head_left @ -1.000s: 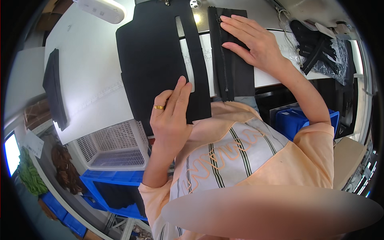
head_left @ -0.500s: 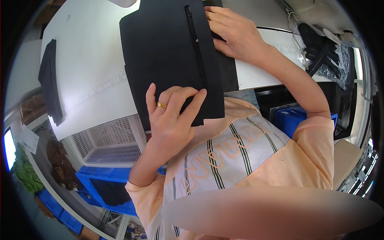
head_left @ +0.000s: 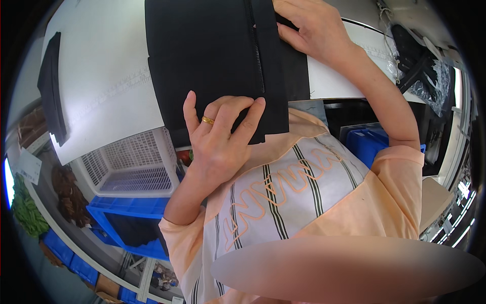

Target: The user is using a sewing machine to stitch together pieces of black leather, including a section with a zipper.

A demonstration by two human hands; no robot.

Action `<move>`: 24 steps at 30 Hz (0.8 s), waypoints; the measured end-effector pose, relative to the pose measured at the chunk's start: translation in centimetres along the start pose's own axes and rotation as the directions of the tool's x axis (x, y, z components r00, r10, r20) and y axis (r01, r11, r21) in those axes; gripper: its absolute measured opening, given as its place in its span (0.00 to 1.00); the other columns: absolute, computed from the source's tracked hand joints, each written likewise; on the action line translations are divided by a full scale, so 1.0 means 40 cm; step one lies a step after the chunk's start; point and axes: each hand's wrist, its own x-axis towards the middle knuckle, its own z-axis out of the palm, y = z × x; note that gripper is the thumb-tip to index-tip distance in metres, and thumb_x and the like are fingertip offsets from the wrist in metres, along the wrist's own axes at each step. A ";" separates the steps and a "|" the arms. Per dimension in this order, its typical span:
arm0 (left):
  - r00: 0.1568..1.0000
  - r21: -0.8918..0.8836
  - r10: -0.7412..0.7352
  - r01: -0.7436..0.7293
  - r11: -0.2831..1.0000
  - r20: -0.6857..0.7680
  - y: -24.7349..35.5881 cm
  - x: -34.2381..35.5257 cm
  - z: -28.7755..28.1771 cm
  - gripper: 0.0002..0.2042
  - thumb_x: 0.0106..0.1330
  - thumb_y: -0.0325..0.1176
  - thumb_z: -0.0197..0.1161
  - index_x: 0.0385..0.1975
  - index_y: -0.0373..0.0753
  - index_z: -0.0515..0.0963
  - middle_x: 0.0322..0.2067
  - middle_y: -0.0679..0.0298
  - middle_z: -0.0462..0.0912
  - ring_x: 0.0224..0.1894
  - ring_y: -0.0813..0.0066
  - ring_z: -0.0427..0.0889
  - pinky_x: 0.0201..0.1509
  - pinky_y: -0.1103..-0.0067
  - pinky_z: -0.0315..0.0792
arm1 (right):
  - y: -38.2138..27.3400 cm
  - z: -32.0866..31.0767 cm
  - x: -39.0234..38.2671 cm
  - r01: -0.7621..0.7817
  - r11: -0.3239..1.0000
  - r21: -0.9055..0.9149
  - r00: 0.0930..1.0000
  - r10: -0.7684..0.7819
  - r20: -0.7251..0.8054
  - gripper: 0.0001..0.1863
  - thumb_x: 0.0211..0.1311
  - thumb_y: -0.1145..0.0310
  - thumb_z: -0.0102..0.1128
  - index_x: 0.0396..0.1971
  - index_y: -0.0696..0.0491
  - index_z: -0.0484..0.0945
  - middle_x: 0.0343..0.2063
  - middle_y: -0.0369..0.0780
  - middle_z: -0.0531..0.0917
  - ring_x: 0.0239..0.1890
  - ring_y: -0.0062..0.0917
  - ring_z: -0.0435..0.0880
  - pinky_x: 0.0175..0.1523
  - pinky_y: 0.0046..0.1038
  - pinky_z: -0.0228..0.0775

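Note:
A black fabric panel (head_left: 202, 66) with a zipper (head_left: 258, 55) along its right part lies over the white table, its near end overhanging the front edge. My left hand (head_left: 220, 137), with a gold ring, rests on the near end. Its thumb and index fingertip pinch the fabric just below the zipper; the little finger sticks out. My right hand (head_left: 319, 33) grips the panel's right edge farther up, its thumb reaching under the edge. Some of its fingers are hidden or cut off by the frame. Another black piece (head_left: 298, 76) lies beneath the panel on the right.
A folded black strip (head_left: 52, 91) lies on the white table (head_left: 106, 61) at the left. Below the table edge stand a white plastic basket (head_left: 134, 159) and a blue crate (head_left: 129, 200). Black items and clear plastic wrap (head_left: 430, 88) lie at the right, above a blue bin (head_left: 367, 149).
The whole view has shifted, so the table and panel sit higher in the picture. My left hand stays pinched at the zipper's near end; my right hand stays at the right edge.

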 end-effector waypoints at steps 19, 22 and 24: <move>1.000 -0.030 -0.003 0.003 1.000 0.007 0.004 0.004 -0.006 0.13 0.49 0.24 0.62 0.36 0.38 0.85 0.35 0.68 0.78 0.36 0.75 0.80 0.73 0.56 0.41 | -0.008 -0.002 0.008 -0.007 1.000 -0.003 0.999 0.007 -0.031 0.18 0.47 0.70 0.66 0.39 0.59 0.76 0.46 0.47 0.79 0.53 0.40 0.76 0.56 0.34 0.71; 1.000 -0.030 -0.005 0.006 1.000 0.013 0.004 0.004 -0.007 0.14 0.49 0.23 0.62 0.36 0.38 0.85 0.35 0.68 0.78 0.36 0.75 0.80 0.73 0.56 0.41 | -0.005 -0.002 0.003 -0.008 1.000 -0.004 1.000 0.008 -0.018 0.18 0.46 0.70 0.67 0.38 0.59 0.76 0.46 0.47 0.79 0.53 0.40 0.76 0.56 0.34 0.72; 1.000 -0.031 -0.006 0.007 1.000 0.012 0.004 0.003 -0.007 0.14 0.49 0.23 0.62 0.36 0.38 0.85 0.35 0.68 0.78 0.36 0.75 0.80 0.73 0.56 0.41 | -0.005 -0.004 0.002 0.007 1.000 -0.002 1.000 -0.007 -0.025 0.18 0.44 0.71 0.67 0.38 0.59 0.76 0.47 0.47 0.79 0.54 0.40 0.76 0.56 0.34 0.72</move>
